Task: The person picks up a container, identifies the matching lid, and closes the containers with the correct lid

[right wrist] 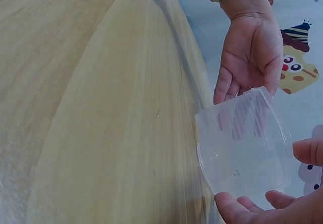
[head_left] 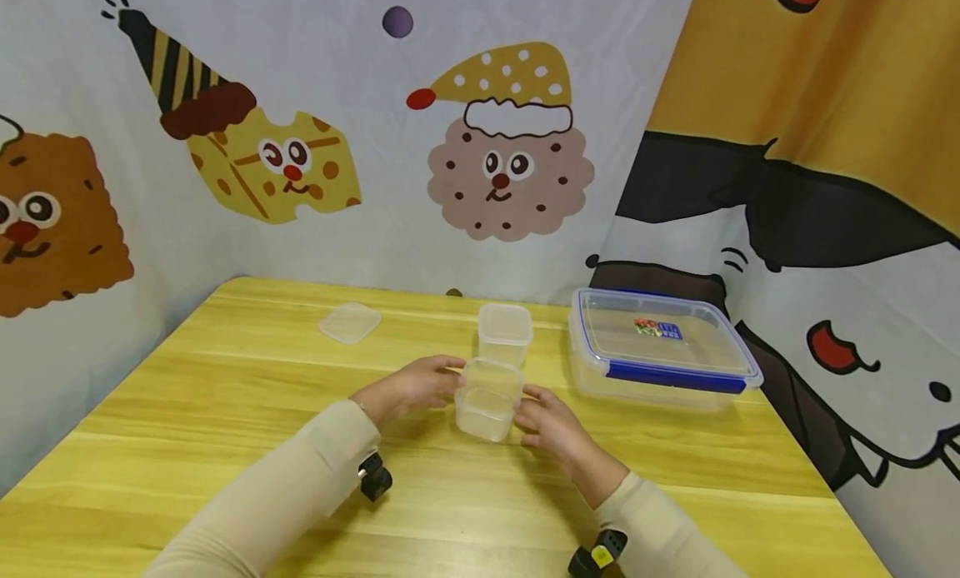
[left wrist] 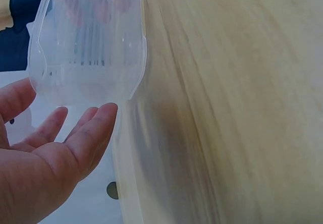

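A small clear plastic container (head_left: 483, 420) stands on the table between the two hands, its rounded square rim facing up. The left hand (head_left: 420, 386) is at its left side, with extended fingers right at the wall. On the opposite side is the right hand (head_left: 555, 428), fingers loosely spread and tips close to the wall. Both wrist views show relaxed, slightly bent fingers around the container (left wrist: 91, 47), not wrapped round it. Just behind it stands a second small container (head_left: 504, 332) with a flat whitish top.
A loose translucent lid (head_left: 350, 322) lies flat at the back left of the wooden table (head_left: 225, 403). To the right sits a large clear storage box (head_left: 663, 345) with a blue-edged lid. A cartoon-printed cloth (head_left: 405, 253) hangs behind the table.
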`<state>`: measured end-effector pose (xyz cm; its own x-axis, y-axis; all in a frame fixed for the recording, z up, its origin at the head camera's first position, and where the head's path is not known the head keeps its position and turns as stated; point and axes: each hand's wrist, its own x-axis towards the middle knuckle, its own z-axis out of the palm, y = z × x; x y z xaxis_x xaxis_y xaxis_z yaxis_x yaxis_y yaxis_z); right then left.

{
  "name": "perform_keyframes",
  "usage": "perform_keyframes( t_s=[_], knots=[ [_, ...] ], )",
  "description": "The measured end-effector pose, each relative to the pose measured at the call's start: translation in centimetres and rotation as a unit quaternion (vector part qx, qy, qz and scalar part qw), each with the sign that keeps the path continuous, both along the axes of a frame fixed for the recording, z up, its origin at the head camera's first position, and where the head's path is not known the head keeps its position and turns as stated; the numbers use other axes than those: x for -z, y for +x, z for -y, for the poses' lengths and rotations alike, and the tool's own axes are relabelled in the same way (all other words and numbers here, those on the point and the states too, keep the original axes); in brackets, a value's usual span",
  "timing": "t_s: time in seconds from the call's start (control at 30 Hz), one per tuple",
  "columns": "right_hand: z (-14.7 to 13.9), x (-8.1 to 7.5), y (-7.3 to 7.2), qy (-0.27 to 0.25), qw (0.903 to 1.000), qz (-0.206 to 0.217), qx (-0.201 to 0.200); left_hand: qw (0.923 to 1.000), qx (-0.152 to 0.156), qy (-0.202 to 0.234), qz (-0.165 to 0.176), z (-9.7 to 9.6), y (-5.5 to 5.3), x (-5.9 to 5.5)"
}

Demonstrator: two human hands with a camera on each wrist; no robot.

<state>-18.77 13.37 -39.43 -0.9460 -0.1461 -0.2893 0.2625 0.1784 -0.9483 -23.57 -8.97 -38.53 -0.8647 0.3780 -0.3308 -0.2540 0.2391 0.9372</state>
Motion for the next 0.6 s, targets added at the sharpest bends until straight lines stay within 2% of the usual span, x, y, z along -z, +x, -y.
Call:
perform_keyframes(
  t_s=[0.23, 0.6],
  knots=[
    [-0.3, 0.1, -0.4, -0.005, 1.0, 0.001, 0.006, 0.9998, -0.014, 0.01, 0.008, -0.3, 0.4, 0.1],
    [-0.9, 0.4, -1.3, 0.008, 0.9999, 0.0, 0.009, 0.9988, -0.049, 0.002, -0.002, -1.3, 1.3, 0.2]
  ],
)
